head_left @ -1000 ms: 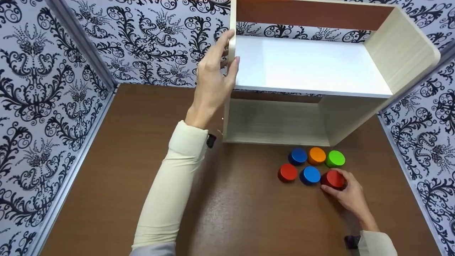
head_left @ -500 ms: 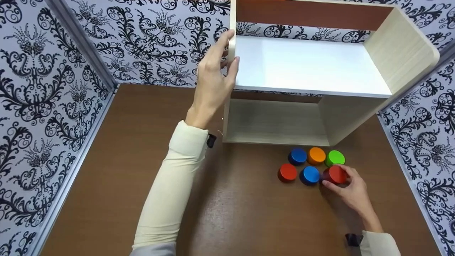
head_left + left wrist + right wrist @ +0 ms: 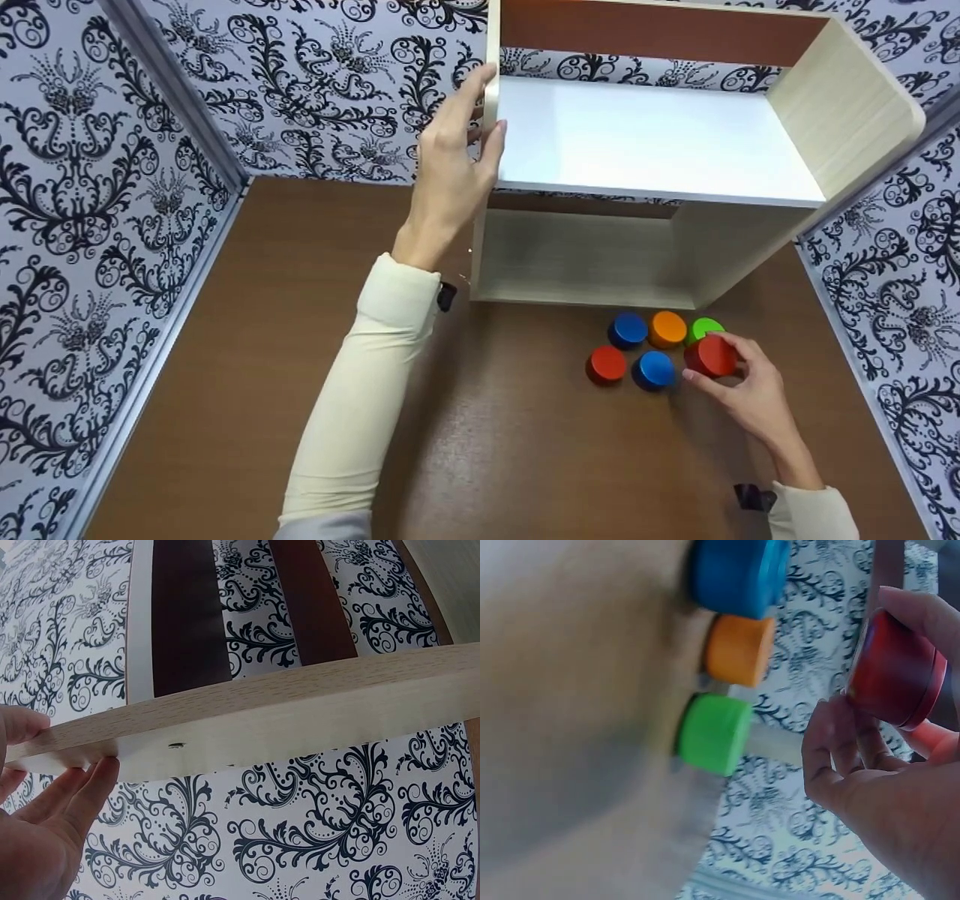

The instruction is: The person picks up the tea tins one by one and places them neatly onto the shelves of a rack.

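Left hand: your fingers pinch left edge of shelf unit.
Right hand: yours curl round red cylinder, above tabletop, toward right edge.

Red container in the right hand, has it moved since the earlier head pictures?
Yes: the red container in the right hand has shifted up the head view, slightly rightward, and now hides part of the stationary green container.
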{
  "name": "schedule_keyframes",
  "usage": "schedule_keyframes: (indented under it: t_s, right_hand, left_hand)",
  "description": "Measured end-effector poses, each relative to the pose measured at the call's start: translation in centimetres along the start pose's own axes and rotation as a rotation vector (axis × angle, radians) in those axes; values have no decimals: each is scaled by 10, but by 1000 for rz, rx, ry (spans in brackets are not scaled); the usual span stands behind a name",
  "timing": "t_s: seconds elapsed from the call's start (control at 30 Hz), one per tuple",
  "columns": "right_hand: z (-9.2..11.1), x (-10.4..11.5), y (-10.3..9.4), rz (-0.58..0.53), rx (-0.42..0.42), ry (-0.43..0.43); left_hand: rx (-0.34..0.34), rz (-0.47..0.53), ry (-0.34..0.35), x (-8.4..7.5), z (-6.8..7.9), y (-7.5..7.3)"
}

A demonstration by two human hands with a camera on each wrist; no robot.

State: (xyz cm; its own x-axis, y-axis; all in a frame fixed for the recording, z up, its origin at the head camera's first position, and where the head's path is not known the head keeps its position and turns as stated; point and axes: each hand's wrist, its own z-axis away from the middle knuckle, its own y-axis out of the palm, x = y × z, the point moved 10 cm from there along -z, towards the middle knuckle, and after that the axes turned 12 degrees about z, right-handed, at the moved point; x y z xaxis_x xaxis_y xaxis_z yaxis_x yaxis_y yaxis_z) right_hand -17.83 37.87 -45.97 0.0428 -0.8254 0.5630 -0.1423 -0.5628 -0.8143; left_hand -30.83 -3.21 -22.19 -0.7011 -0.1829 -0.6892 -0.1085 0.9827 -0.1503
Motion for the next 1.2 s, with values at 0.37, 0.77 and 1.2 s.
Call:
schedule_keyframes:
  t_s: [0.37, 0.77, 1.2]
  right_hand:
    - [-12, 47, -23, -93, -35, -117]
    - [-27, 88, -36, -191, 15, -174]
    - [-42, 125, -53, -218, 25, -221]
  left_hand:
    - [0, -23, -7, -1, 0, 0]
    - [3, -6, -10, 0, -1, 0]
    - [0, -2, 19, -1, 0, 0]
